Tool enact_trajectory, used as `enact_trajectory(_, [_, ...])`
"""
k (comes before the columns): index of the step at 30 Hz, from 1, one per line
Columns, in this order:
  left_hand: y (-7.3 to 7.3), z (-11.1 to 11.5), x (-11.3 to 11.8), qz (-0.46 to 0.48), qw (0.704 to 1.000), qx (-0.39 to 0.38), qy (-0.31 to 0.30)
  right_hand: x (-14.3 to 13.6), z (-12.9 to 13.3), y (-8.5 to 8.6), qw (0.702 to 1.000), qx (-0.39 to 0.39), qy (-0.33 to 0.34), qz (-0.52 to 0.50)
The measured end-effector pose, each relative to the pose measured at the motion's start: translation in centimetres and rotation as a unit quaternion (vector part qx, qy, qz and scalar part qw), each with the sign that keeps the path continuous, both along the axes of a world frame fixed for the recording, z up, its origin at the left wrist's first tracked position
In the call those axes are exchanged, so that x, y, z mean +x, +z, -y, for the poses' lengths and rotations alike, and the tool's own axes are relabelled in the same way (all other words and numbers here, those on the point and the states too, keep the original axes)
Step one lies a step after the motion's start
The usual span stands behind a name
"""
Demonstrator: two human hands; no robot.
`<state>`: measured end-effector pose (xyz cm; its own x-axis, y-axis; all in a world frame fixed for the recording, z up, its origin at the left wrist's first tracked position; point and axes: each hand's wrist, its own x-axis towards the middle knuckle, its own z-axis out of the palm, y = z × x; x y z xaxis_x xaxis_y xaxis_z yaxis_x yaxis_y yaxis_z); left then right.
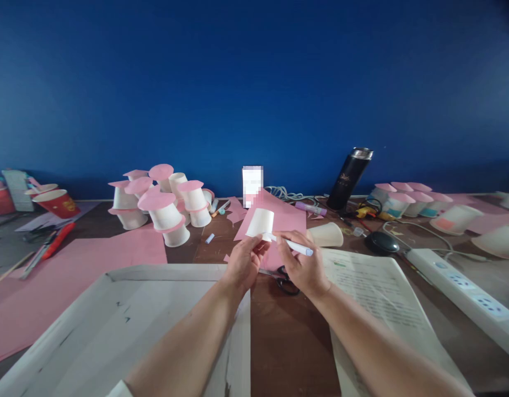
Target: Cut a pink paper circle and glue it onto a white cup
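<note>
My left hand (246, 261) grips a plain white paper cup (261, 222) by its lower edge, with the cup upside down and slightly tilted. In my right hand (306, 264) is a white marker (296, 245), its tip end at the lower part of the cup. Whether the tip touches the cup I cannot tell. A small pale marker cap (210, 238) lies on the table to the left. Beneath my hands are a pink paper sheet (293, 223) and black-handled scissors (287, 282), partly hidden. Another white cup (327, 235) rests on its side behind my right hand.
Stacked cups with pink paper tops (167, 212) stand left, near pink sheets (126, 248) and a red-handled cutter (58, 241). A white tray (146, 272) lies in front. To the right are a black thermos (349, 179), mouse (381, 242), printed sheet (370, 286) and power strip (465, 298).
</note>
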<state>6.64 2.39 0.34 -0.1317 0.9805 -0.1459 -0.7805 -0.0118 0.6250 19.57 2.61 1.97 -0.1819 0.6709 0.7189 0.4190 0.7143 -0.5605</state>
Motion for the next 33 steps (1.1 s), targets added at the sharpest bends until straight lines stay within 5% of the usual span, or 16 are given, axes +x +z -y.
enact_trajectory(25, [-0.21,-0.01,-0.23,-0.011,1.0,0.001,0.001,-0.01,-0.07,-0.19,1.0,-0.023,0.008,0.009])
enact_trajectory(33, [-0.11,-0.13,-0.12,-0.045,0.999,0.029,0.009,0.02,0.07,0.27,0.991,-0.065,-0.017,-0.116])
